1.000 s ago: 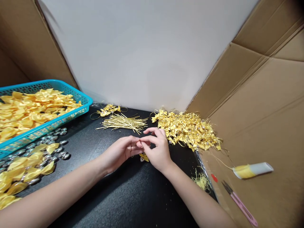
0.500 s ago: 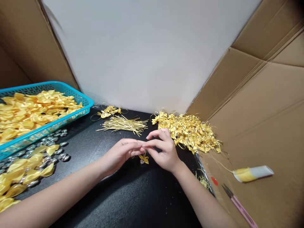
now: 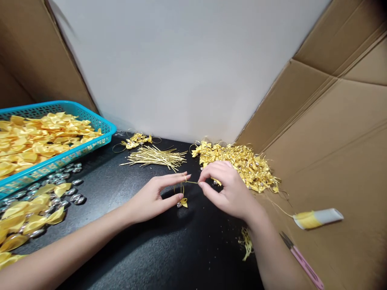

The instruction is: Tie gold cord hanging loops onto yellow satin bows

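Observation:
My right hand [image 3: 225, 185] pinches the end of a thin gold cord [image 3: 192, 182] between thumb and fingertips. The cord runs taut to the left and loops round a stretched-out finger of my left hand [image 3: 157, 197]. The left thumb is spread apart from that finger, its tip close to the cord's lower loop. Below this loop sits a small yellow ribbon bow [image 3: 184, 202] with a silvery bead [image 3: 179, 205]. The remaining left fingers are hidden.
A blue basket [image 3: 112, 131] of yellow bows stands left, beside silver beads [image 3: 79, 199] and loose bows [image 3: 36, 221]. Behind my hands lie gold cords [image 3: 157, 157] and a pile of beaded bows [image 3: 242, 163]. Pink-handled snips [image 3: 305, 262] and a thread roll [image 3: 317, 218] rest right.
My hands, earlier together at the fingertips, have parted. The right hand has moved right, drawing the cord out straight, and the left thumb has spread away from the finger.

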`<state>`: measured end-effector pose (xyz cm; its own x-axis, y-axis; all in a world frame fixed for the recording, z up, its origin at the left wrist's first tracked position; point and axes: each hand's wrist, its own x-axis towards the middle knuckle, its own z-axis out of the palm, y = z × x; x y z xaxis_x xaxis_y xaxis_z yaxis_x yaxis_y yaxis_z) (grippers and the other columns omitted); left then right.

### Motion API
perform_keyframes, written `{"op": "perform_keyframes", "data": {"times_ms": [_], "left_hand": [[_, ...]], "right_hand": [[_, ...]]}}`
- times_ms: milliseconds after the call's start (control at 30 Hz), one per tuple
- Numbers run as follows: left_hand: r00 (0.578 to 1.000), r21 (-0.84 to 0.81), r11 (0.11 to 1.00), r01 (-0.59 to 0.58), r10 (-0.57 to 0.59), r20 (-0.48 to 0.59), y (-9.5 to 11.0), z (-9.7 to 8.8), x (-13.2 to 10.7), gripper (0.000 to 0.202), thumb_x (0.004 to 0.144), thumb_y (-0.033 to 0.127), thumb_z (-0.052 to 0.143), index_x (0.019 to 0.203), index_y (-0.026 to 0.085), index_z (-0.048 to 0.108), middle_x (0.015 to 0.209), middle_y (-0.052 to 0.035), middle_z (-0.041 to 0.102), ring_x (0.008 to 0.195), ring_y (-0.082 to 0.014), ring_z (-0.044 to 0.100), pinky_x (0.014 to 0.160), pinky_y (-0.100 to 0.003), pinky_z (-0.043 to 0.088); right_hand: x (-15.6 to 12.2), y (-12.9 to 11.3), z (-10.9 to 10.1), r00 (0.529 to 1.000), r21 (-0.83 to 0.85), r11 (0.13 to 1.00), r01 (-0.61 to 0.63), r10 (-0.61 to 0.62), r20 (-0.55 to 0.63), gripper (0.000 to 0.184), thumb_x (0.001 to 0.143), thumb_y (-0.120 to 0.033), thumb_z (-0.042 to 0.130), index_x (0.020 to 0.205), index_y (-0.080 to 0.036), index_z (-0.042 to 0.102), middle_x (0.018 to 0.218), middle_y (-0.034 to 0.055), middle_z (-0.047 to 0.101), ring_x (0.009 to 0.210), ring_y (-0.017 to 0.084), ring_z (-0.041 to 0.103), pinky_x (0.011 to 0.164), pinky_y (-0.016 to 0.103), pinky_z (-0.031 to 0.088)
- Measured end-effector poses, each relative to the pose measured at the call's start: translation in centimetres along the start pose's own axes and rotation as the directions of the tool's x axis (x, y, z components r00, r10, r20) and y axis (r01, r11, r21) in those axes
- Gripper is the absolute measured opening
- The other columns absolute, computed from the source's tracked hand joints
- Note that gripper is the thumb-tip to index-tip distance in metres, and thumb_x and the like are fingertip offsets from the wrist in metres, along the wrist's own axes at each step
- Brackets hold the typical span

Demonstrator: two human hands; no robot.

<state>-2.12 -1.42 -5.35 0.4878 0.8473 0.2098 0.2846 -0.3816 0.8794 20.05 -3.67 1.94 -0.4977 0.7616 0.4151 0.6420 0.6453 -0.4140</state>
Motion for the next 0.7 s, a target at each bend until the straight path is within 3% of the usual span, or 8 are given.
{"op": "perform_keyframes", "data": {"times_ms": [200,367,467,700], "left_hand": [[0.993,0.21,0.97,-0.119,0.118,0.02,-0.9,-0.3,-0.1,0.032,0.085,0.024,0.061,0.114,0.029,0.074,0.131,-0.006,0.066,0.119,-0.0282,0.062,0.105,-0.043,0.045],[0.969,0.344,0.906,-0.245,0.242,0.053,-1.3,-0.4,0.1,0.025,0.088,0.022,0.054,0.101,0.023,0.075,0.098,-0.0069,0.076,0.09,-0.0213,0.069,0.082,-0.031,0.053],[0.969,0.406,0.88,-0.245,0.224,0.1,-1.0,-0.3,0.2,0.024,0.091,0.025,0.05,0.093,0.018,0.073,0.083,-0.006,0.073,0.076,-0.0183,0.066,0.072,-0.029,0.051],[0.988,0.373,0.918,-0.135,0.094,0.126,-1.0,-0.5,0.5,0.026,0.094,0.032,0.046,0.085,0.016,0.064,0.07,-0.0007,0.066,0.062,-0.0129,0.059,0.059,-0.023,0.044]], "right_hand": [[-0.5,0.7,-2.3,0.997,-0.064,0.996,-0.069,0.066,-0.038,0.011,0.084,-0.016,0.057,0.073,-0.021,0.056,0.077,-0.0024,0.065,0.078,0.014,0.059,0.08,0.035,0.04],[-0.8,1.1,-3.2,0.985,-0.079,0.982,-0.171,0.172,0.017,0.013,0.084,-0.016,0.056,0.072,-0.02,0.056,0.076,-0.0027,0.065,0.077,0.013,0.059,0.079,0.032,0.041],[-0.9,1.2,-3.3,0.971,-0.083,0.972,-0.221,0.227,0.079,0.012,0.083,-0.015,0.055,0.072,-0.019,0.056,0.077,-0.0021,0.065,0.077,0.013,0.058,0.077,0.03,0.042],[-0.5,1.8,-3.2,0.931,-0.089,0.949,-0.304,0.315,0.186,0.011,0.08,-0.013,0.053,0.072,-0.018,0.06,0.077,-0.0011,0.065,0.075,0.012,0.058,0.071,0.026,0.043]]}}
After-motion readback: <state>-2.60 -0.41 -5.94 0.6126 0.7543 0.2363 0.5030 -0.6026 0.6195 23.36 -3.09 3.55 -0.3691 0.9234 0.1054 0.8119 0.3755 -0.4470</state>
